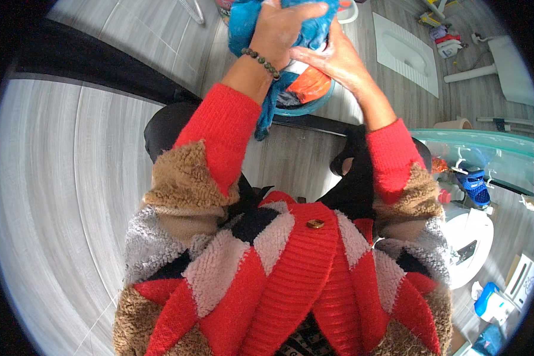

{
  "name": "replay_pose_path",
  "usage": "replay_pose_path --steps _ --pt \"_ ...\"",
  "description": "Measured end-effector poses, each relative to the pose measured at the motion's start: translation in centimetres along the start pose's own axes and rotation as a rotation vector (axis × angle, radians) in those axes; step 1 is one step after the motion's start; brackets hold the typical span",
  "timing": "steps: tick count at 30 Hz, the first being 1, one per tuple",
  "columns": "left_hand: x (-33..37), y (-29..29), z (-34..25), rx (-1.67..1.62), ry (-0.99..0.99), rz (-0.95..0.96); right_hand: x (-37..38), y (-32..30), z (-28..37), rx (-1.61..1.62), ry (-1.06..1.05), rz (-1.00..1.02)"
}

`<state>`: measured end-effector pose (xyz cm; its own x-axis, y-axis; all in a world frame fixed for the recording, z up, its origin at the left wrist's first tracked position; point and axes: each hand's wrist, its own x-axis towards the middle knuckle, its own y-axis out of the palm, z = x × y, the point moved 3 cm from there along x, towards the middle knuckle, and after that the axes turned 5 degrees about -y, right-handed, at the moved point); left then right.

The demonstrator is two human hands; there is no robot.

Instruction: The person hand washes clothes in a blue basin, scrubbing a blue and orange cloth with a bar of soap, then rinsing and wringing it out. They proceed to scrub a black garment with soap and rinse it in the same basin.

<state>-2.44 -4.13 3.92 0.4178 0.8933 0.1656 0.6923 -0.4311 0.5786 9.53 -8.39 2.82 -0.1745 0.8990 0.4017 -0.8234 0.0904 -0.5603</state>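
Observation:
Both my hands are closed on a wet blue cloth garment [243, 26], held bunched up over a basin. My left hand [283, 29], with a beaded bracelet at the wrist, grips it from above. Lower on the right, my right hand [338, 62] clasps the bundle, its thumb pointing toward my left wrist. Beneath them, the round teal basin [317, 108] holds more cloth, with an orange piece [311, 86] on top. A blue end of cloth hangs over the basin's left rim. Some of my fingers are hidden behind the bundle.
A black raised threshold [118, 77] runs across the grey floor by the basin. Right of it lies a white squat toilet [406, 53]. A glass shelf [480, 139], blue slippers [474, 188] and a round white lid-like object [471, 243] are at the right.

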Motion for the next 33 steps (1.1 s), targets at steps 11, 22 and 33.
replay_pose_path --steps 11,22,33 --pt "0.3 1.7 -4.8 0.053 0.322 0.330 5.0 -3.5 4.1 0.382 -0.155 -0.480" --pt "0.8 -2.1 -2.7 -0.331 -0.237 -0.101 3.6 -5.3 2.0 0.096 -0.289 -0.511" --pt "0.8 -8.9 3.2 -0.426 -0.165 -0.262 -3.2 1.8 -9.1 0.324 0.113 -0.175"
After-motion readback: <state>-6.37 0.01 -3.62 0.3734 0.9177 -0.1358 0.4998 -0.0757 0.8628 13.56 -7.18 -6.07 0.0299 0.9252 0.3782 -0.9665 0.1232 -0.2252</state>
